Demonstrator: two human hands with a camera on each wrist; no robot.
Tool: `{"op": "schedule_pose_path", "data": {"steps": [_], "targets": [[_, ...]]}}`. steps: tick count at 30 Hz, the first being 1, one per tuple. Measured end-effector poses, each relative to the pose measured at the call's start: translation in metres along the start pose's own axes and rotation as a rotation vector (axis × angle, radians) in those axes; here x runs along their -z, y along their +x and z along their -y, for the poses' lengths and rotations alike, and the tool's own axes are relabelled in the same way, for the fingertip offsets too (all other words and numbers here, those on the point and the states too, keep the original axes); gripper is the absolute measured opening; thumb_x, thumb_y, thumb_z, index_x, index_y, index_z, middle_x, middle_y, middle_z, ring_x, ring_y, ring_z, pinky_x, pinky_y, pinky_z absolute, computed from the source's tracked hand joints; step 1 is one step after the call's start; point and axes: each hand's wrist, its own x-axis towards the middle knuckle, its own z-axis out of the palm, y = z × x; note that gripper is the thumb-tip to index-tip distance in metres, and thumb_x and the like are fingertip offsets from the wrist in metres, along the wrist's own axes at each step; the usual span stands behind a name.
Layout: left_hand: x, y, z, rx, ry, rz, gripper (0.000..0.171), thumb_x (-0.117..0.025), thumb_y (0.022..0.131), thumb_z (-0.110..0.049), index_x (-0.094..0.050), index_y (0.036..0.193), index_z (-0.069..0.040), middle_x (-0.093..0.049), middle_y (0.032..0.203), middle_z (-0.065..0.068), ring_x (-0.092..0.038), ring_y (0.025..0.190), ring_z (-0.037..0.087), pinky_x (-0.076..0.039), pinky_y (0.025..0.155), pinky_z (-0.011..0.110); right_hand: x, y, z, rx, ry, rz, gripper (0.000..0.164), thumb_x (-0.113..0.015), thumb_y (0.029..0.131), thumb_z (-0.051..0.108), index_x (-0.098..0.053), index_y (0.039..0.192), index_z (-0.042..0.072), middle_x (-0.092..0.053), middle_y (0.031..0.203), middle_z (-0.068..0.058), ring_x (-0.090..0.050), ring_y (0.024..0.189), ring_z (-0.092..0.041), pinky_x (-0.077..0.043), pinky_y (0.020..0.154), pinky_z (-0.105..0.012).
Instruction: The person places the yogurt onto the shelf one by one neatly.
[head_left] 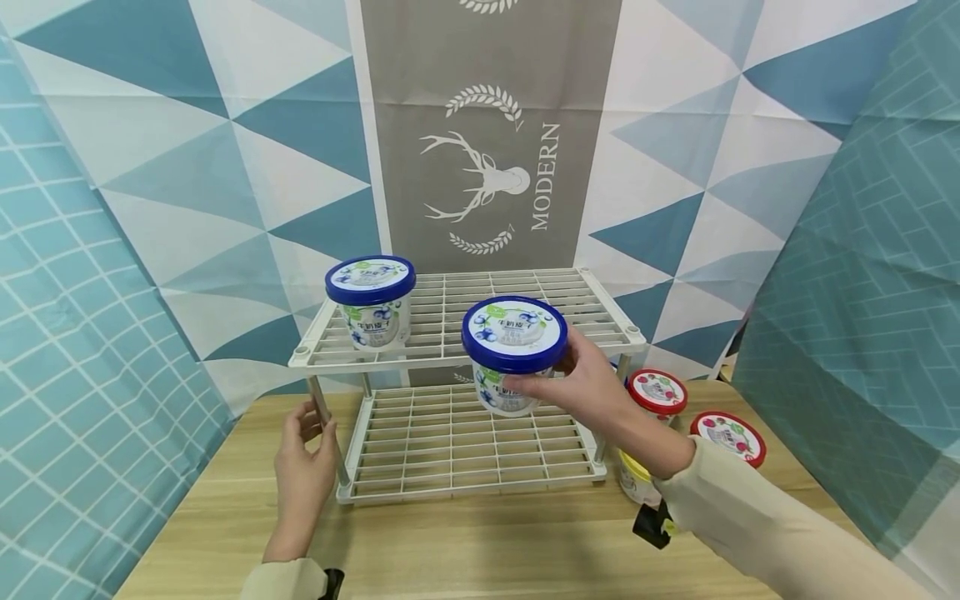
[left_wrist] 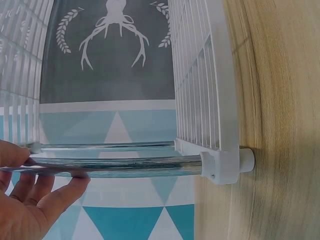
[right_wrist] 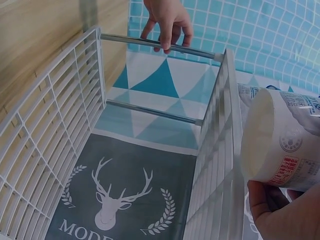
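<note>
My right hand (head_left: 573, 379) holds a white tub with a blue lid (head_left: 514, 333) and blueberry pictures, thumb on the near side. The tub is upright in front of the upper shelf's front edge; the right wrist view shows the tub's pale underside (right_wrist: 259, 142). A matching blue-lidded tub (head_left: 372, 304) stands at the left end of the upper shelf (head_left: 480, 312). My left hand (head_left: 303, 458) grips the front left metal post (left_wrist: 120, 166) of the white two-tier rack, with the thumb on one side and fingers on the other.
The rack's lower shelf (head_left: 465, 442) sits on the wooden table (head_left: 450, 542). Right of the rack are two red-lidded tubs, one nearer (head_left: 729, 437) and one farther (head_left: 657, 392). A yellow-lidded tub (head_left: 636, 483) is partly hidden by my right arm. Patterned cloth (head_left: 300, 167) hangs behind.
</note>
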Motion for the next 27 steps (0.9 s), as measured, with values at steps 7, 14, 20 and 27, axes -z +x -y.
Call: {"op": "schedule_pose_path", "data": {"steps": [7,14,20,27], "targets": [[-0.0011,0.0004,0.0016,-0.012,-0.005,-0.006,0.037,-0.054,0.092,-0.003,-0.044,0.127,0.001,-0.059,0.113,0.022,-0.06,0.101,0.037,-0.054,0.075,0.04,0.001,0.0011,0.0027,0.007,0.019,0.002,0.073,-0.076,0.078,0.017,-0.035,0.139,0.015,-0.05,0.135,-0.011,-0.052,0.121,-0.032,-0.048,0.095,-0.046],[-0.0016,0.0002,0.0028,-0.017,-0.009,-0.007,0.036,-0.054,0.092,-0.003,-0.043,0.127,0.001,-0.058,0.113,0.023,-0.06,0.101,0.038,-0.053,0.077,0.05,0.001,0.0018,0.0051,0.004,0.026,0.0,0.073,-0.076,0.078,0.017,-0.035,0.139,0.014,-0.05,0.135,-0.011,-0.053,0.119,-0.031,-0.049,0.094,-0.044],[-0.001,0.0003,0.0023,-0.018,-0.003,-0.009,0.037,-0.055,0.092,-0.002,-0.043,0.127,0.001,-0.059,0.112,0.022,-0.06,0.101,0.037,-0.054,0.077,0.047,0.0002,0.0028,0.0071,0.014,0.032,0.004,0.073,-0.076,0.078,0.017,-0.035,0.139,0.015,-0.05,0.134,-0.01,-0.053,0.119,-0.031,-0.049,0.094,-0.044],[-0.0009,0.0006,0.0025,-0.019,-0.001,-0.01,0.037,-0.055,0.091,-0.002,-0.044,0.126,0.001,-0.059,0.112,0.022,-0.061,0.1,0.036,-0.054,0.075,0.043,-0.0001,0.0044,0.0097,0.034,0.043,0.005,0.073,-0.076,0.078,0.016,-0.036,0.138,0.015,-0.05,0.134,-0.01,-0.053,0.118,-0.031,-0.049,0.094,-0.044]]}}
